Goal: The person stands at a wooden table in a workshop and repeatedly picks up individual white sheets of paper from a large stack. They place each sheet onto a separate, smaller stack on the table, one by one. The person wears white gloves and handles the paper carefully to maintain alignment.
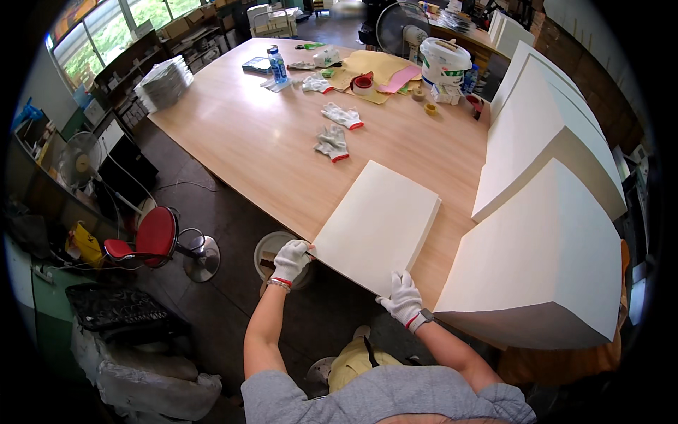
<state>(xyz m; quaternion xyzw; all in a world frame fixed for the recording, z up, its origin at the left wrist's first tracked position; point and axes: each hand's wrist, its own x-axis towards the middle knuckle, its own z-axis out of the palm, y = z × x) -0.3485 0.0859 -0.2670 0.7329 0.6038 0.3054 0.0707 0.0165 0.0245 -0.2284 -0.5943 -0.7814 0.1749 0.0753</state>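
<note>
White-gloved left hand [291,261] and right hand [403,300] touch the rectangular cream paper stack [376,225] at near corners, finger closure unclear; press evenly.

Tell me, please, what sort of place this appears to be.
It looks like a workshop, possibly for paper or print work: what seem to be tall stacks of paper stand at a wide table, with work gloves lying on it.

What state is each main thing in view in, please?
White stack: flat on the table
Left hand: gloved, at the stack's near-left corner
Right hand: gloved, at the stack's near-right corner
Loose gloves: unworn, lying on the table
Blue bottle: upright
Tabletop bucket: upright
Red chair: unoccupied
Standing fan: running or off, cannot tell
</note>
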